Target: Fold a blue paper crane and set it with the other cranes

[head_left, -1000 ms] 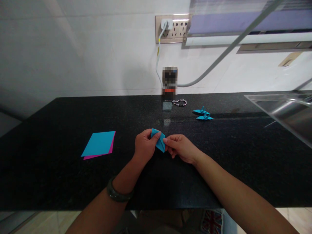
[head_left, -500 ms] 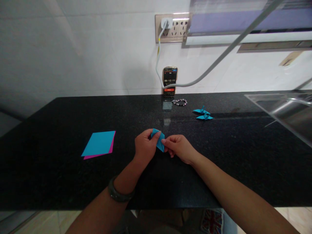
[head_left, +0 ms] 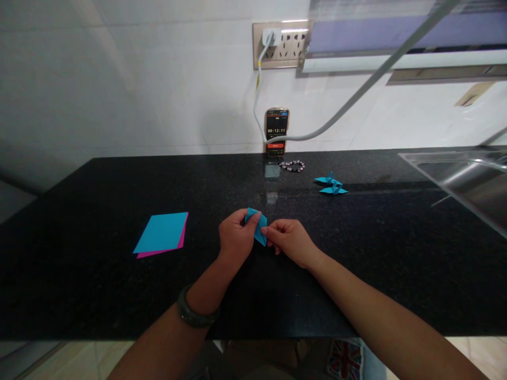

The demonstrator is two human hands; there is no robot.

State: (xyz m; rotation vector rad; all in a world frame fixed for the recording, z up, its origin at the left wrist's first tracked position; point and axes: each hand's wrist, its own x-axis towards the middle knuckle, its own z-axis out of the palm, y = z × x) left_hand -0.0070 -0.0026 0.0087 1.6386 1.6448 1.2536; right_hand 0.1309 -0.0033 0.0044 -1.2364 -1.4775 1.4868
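Right hand (head_left: 293, 241) nudged leftward, left hand (head_left: 236, 236) steady, both pinched closed on folded blue paper (head_left: 259, 235)

Likely kitchen; steel sink (head_left: 433, 187) set in dark countertop (head_left: 119, 295)

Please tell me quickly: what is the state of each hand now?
Left hand: closed, holding the folded blue origami paper.
Right hand: closed, pinching the same paper's right edge.

Single head-worn view, looking forward and down over counter (head_left: 222, 184) toward wall (head_left: 158, 84).
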